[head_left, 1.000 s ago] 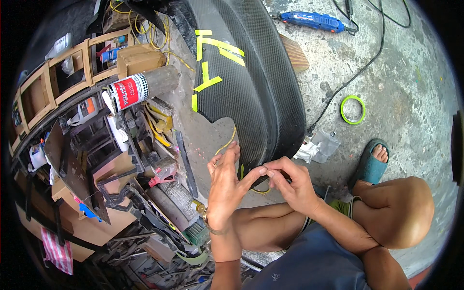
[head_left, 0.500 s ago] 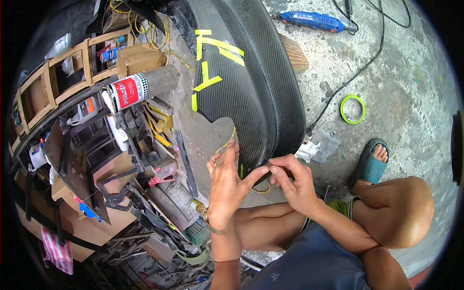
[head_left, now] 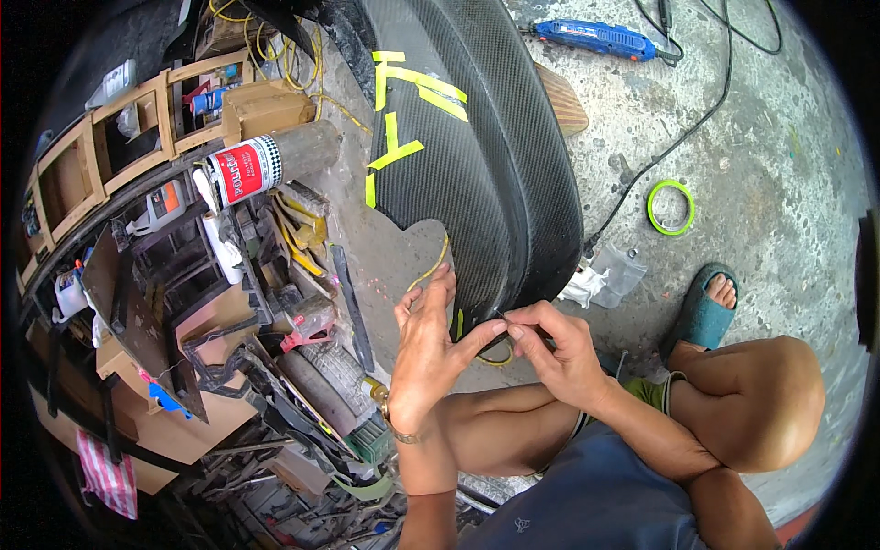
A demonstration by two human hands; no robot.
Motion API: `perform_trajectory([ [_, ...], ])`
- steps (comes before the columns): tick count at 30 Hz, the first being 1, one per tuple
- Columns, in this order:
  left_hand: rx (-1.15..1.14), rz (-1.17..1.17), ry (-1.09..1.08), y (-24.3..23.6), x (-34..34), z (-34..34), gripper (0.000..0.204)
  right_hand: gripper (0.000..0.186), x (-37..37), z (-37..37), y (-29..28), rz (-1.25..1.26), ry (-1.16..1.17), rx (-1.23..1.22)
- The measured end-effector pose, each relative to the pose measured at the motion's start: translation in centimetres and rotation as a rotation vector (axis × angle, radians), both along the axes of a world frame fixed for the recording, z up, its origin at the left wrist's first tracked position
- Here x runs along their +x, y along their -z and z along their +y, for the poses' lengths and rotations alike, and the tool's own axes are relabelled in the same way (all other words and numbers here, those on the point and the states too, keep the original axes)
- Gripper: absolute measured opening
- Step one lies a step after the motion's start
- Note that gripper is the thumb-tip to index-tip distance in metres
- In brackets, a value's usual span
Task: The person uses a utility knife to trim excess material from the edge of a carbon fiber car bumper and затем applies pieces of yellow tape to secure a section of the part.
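A dark carbon-fibre panel (head_left: 477, 183), curved and woven-looking, stretches from the top of the view down to my hands. Strips of yellow-green tape (head_left: 396, 154) stick to its left part. My left hand (head_left: 426, 344) is closed at the panel's lower left edge, its fingers curled by the rim and its thumb reaching right. My right hand (head_left: 564, 353) pinches at the panel's lower end, fingertips meeting my left thumb. Something small and dark shows at the pinch, too small to name. A thin yellow hose (head_left: 431, 266) passes by my left fingers.
On the concrete floor to the right lie a blue rotary tool (head_left: 600, 38), its black cable, a green tape roll (head_left: 671, 207) and a clear plastic bag (head_left: 620, 278). A wooden block (head_left: 561, 99) sits by the panel. Cluttered scraps and a red-labelled can (head_left: 246, 172) fill the left.
My right fingers have shifted slightly left and tightened against my left thumb tip. My left hand stays at the panel's edge. The whole view has moved a little.
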State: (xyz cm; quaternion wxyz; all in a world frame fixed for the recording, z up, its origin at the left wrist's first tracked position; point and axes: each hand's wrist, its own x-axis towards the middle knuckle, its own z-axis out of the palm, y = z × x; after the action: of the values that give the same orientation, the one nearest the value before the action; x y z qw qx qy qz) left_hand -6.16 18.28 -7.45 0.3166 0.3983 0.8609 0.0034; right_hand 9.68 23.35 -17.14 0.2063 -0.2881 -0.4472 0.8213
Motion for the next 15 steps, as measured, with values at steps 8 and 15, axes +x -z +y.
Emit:
perform_trajectory([
  [8, 0.019, 0.028, 0.017, 0.03, 0.06, -0.14, 0.078, 0.011, -0.03, -0.01, -0.27, -0.005, 0.007, 0.019],
  [15, 0.035, 0.04, 0.021, 0.19, 0.19, -0.24, 0.077, 0.012, -0.05, -0.04, -0.3, -0.003, 0.01, 0.019],
])
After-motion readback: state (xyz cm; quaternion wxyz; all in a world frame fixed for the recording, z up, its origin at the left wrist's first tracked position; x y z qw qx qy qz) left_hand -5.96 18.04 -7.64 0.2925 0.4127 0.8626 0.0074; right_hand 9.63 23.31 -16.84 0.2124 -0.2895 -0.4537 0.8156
